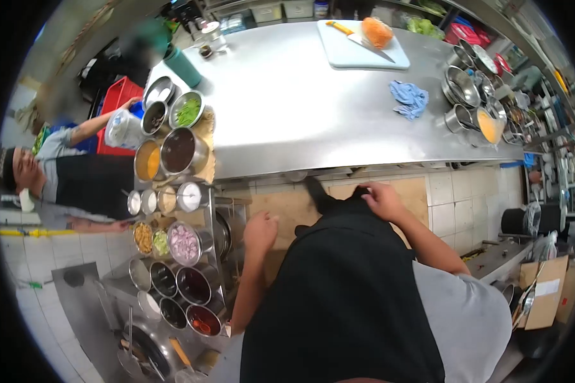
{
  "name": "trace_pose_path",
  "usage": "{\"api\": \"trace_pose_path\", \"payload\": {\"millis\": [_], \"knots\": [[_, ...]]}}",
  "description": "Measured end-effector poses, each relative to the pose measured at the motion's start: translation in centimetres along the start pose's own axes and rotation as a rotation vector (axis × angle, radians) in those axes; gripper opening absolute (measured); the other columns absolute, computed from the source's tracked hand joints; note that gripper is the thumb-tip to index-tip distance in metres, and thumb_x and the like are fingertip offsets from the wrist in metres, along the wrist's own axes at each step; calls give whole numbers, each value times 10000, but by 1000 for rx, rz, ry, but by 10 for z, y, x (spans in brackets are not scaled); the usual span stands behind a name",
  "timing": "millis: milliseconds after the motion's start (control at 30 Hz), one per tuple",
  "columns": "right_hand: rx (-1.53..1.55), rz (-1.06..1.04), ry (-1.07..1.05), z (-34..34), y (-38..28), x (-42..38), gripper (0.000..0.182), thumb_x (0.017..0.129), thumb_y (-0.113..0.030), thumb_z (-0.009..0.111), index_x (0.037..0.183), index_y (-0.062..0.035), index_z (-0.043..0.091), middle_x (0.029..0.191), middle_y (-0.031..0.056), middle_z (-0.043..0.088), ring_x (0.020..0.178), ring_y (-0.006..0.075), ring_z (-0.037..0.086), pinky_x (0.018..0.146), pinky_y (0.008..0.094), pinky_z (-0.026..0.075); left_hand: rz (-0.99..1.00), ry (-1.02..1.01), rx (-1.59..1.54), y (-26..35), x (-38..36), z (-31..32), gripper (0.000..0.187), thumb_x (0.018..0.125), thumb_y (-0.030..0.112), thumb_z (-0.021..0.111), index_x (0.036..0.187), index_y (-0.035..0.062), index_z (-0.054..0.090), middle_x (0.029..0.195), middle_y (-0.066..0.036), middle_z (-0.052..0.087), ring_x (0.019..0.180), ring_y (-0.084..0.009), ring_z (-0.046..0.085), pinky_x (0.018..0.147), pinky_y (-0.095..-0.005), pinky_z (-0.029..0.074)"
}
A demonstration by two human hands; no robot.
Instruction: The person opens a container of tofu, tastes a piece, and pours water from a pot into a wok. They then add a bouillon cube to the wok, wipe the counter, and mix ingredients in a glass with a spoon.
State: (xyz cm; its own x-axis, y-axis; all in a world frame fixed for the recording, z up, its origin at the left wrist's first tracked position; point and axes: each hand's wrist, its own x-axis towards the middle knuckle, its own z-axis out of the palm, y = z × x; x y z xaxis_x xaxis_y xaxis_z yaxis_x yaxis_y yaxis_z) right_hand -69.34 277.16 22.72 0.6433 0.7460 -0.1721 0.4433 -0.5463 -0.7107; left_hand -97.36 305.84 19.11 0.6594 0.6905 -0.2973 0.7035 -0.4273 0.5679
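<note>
My right hand (384, 202) is in front of my body, its fingers pinched on the edge of the black apron (345, 274) that I wear. My left hand (260, 230) hangs at the left side with its fingers curled in, and I see nothing in it. It is nearest to the rack of metal containers, beside a tub of chopped pink-purple onion (184, 244). Ahead stands a steel table (268, 96). On it are a white cutting board (335, 54), a knife with a yellow handle (342, 29), an orange item (377, 32) and a crumpled blue cloth (409, 99).
Steel pots and bowls (463, 86) crowd the table's right end. At left are containers of sauces, a bowl of chopped greens (188, 112) and a green bottle (182, 67). Another person (89, 179) stands there, one hand at a white tub (122, 129). Cardboard (543, 287) leans at lower right.
</note>
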Motion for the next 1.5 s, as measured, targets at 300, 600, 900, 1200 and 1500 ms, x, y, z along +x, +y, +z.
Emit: {"api": "trace_pose_path", "payload": {"millis": [300,600,900,1200,1500], "knots": [[-105,109,269,-65,66,-12,312,874,-58,720,1186,-68,716,626,125,556,566,276,548,566,395,453,74,-109,24,57,2,10,449,930,327,692,1226,-11,681,1172,-214,716,1092,-380,683,950,-466,537],[9,28,208,-112,71,112,319,900,-61,731,1218,-44,709,641,7,522,604,97,490,595,287,452,-121,57,-2,66,23,1,466,920,337,707,1245,4,681,1165,-213,721,1106,-408,669,952,-488,532],[38,-406,-652,5,-65,246,479,884,-117,738,1341,-47,613,919,106,735,716,211,668,709,353,554,-177,231,-44,94,150,-14,824,896,366,753,1557,23,401,1613,-278,336,1463,-485,350,1200,-538,328],[30,-332,-354,110,-232,546,788,830,-78,822,1495,-3,405,1379,191,584,663,194,664,586,340,557,-89,340,230,47,264,-18,841,956,609,568,1649,210,308,1710,-188,220,1582,-415,152,1227,-686,115],[-290,-386,-193,180,-389,831,935,774,-55,830,1570,-38,339,1193,183,645,786,199,654,589,324,529,-85,282,66,27,284,-23,827,960,600,557,1644,200,321,1707,-202,216,1584,-416,141,1216,-700,121]]}}
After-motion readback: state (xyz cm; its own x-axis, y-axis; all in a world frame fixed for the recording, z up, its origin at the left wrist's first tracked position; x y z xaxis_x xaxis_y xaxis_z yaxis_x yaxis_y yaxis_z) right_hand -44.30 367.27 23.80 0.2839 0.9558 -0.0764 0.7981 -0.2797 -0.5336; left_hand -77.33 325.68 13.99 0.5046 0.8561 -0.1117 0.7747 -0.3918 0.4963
